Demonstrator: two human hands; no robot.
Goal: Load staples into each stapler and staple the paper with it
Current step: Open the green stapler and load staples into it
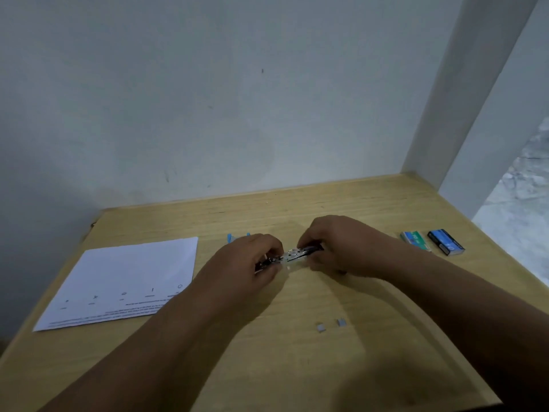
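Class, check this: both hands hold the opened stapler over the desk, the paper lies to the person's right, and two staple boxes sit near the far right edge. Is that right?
Not quite. The head view shows the paper lying to the person's left. The rest stands: the left hand and right hand hold the opened stapler, and two staple boxes sit near the far right edge.

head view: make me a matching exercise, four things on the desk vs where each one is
Things:
1. paper
2. stapler
3. staple boxes
4. loose staples

Places:
A. held between both hands
B. far right of the desk
C. left side of the desk
D. near the front, right of centre

Pairs: 1-C, 2-A, 3-B, 4-D
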